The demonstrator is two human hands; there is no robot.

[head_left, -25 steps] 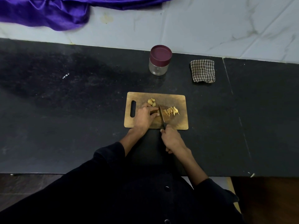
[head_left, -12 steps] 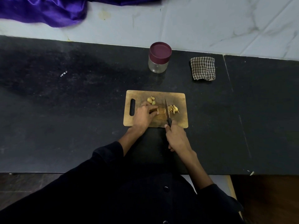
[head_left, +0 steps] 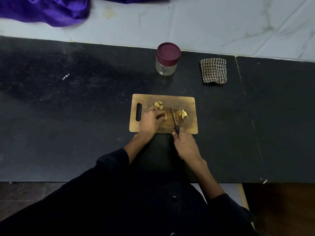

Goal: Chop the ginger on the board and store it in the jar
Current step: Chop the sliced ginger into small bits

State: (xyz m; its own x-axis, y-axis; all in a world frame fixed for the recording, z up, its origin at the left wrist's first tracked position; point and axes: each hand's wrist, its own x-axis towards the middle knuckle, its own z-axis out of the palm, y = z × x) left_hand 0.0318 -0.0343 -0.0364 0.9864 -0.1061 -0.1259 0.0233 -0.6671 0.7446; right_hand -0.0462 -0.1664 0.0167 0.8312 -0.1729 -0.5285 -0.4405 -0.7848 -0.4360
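Note:
A wooden cutting board [head_left: 187, 103] lies on the black counter. My left hand [head_left: 151, 120] holds a ginger piece [head_left: 161, 115] down on the board with curled fingers. My right hand [head_left: 185, 145] grips the black handle of a knife [head_left: 174, 119], whose blade stands just right of my left fingertips. A heap of chopped ginger [head_left: 181, 114] lies right of the blade. A few whole ginger lumps [head_left: 158, 104] sit above my left hand. The glass jar [head_left: 166, 65] with its maroon lid on stands beyond the board.
A folded checkered cloth [head_left: 214, 70] lies right of the jar. Purple fabric [head_left: 42, 11] is draped on the pale marble ledge at the back left. The counter's front edge runs just before my body.
The knife swung right to the chopped heap half a second ago, then came back left beside my left fingers. My left hand has stayed on the ginger.

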